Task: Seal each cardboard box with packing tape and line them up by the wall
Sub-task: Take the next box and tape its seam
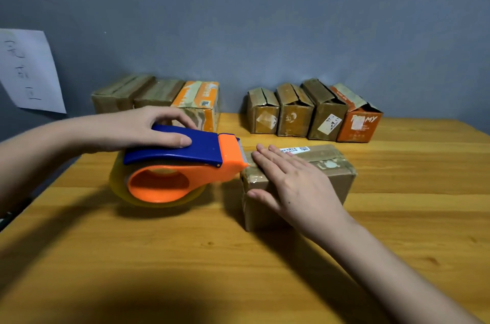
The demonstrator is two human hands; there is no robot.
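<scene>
The box being sealed [299,185] lay mid-table, well in front of the rows along the wall. The right hand [294,185] lay spread flat on its top, likely to hold the flaps shut and steady. Just left of that box, the left hand [148,130] gripped the tape dispenser [177,164], its cutter at the box's left edge, apparently to lay or cut tape.
</scene>
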